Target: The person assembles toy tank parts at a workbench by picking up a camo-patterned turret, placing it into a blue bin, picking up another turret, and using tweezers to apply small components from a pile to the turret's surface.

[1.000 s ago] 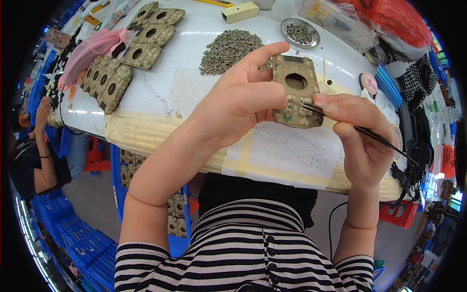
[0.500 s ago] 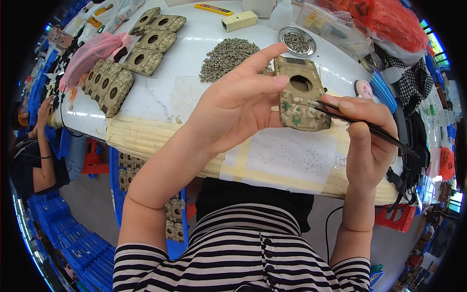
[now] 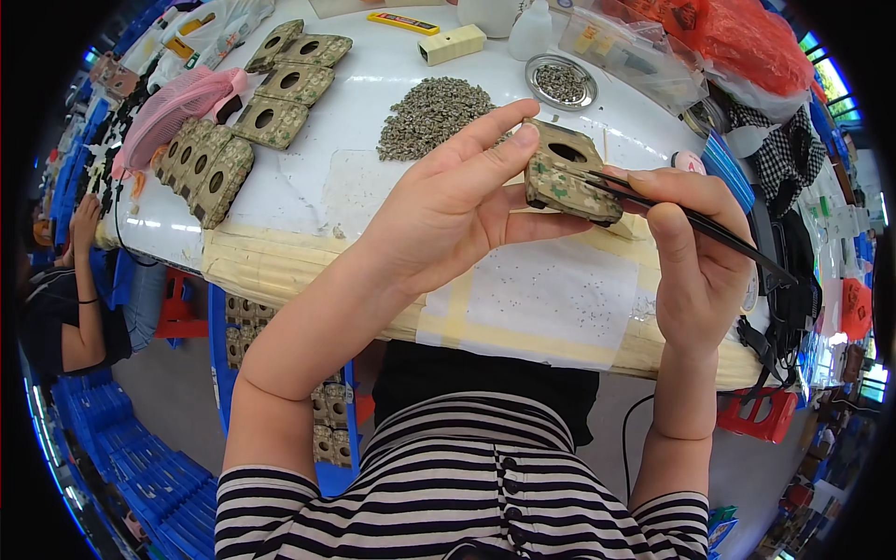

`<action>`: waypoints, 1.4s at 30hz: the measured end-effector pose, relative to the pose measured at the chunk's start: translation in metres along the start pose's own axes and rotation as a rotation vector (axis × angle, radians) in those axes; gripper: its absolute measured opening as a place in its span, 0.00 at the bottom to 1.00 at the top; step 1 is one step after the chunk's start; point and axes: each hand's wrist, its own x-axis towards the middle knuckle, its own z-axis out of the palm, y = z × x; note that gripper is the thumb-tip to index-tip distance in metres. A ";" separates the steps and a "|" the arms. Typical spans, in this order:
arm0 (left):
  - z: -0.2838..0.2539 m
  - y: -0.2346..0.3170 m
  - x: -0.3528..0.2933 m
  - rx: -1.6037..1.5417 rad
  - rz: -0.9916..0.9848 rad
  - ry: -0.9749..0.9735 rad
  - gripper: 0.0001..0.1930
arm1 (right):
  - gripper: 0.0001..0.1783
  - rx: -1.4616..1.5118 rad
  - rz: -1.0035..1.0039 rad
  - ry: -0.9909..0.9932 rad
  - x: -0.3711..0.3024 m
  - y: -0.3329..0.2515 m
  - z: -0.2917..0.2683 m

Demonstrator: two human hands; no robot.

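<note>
My left hand (image 3: 457,191) is closed around a camouflage-patterned plastic housing (image 3: 569,191) with a round hole in its upper face, holding it tilted above the table. Black tweezers (image 3: 695,220) are pinched in my right hand (image 3: 700,252), their tips touching or very close to the near part of the housing. Whether the tips grip anything is too small to tell. Beyond my left hand lies a heap of small metallic parts (image 3: 434,117). More of these parts fill a round metal dish (image 3: 583,91) behind the housing.
Similar camouflage housings (image 3: 280,98) stand in rows at the left, near a pink mesh item (image 3: 163,121). A white sheet (image 3: 532,308) with tiny specks lies at the taped table edge (image 3: 308,280). A white squeeze bottle (image 3: 531,33) and red bags (image 3: 747,56) are at the back.
The housing has tipped in my left hand, so its near side shows more and its upper face less. The tweezers have shifted slightly left with it.
</note>
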 end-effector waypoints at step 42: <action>0.006 0.001 -0.001 -0.014 -0.101 0.097 0.24 | 0.09 -0.979 -0.031 0.116 -0.017 0.014 -0.028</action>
